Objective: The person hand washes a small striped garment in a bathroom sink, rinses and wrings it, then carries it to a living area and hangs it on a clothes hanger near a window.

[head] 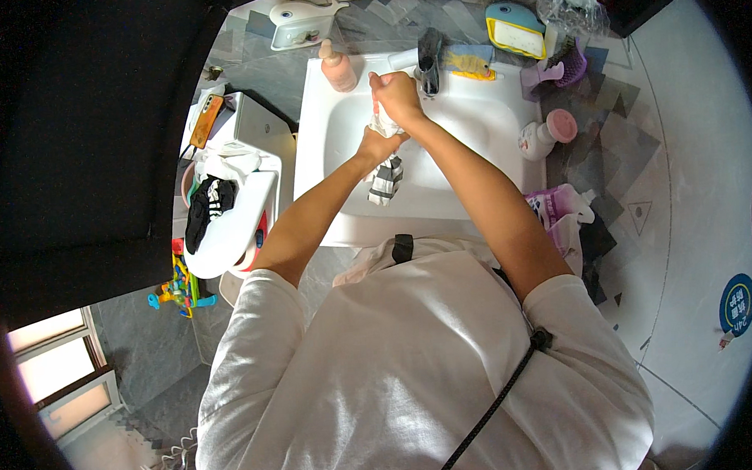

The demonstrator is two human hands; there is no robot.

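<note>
Over a white washbasin [490, 125], my two hands grip a bunched white cloth with grey stripes [386, 180]. My left hand [380, 145] is closed round its middle, and the striped end hangs below the fist. Higher up, nearer the tap, my right hand [399, 97] is closed round the upper part, with some white fabric showing between the fists. A dark tap [429, 62] stands just right of my right hand at the basin's back edge. Whether water runs from it cannot be told.
A pink pump bottle [338, 68] stands on the back left rim. To the right are a white bottle with a pink cap [546, 134] and a purple plastic bag [558, 210]. At left, black clothing [207, 210] lies near a white lid [233, 230], beyond it a phone [206, 121].
</note>
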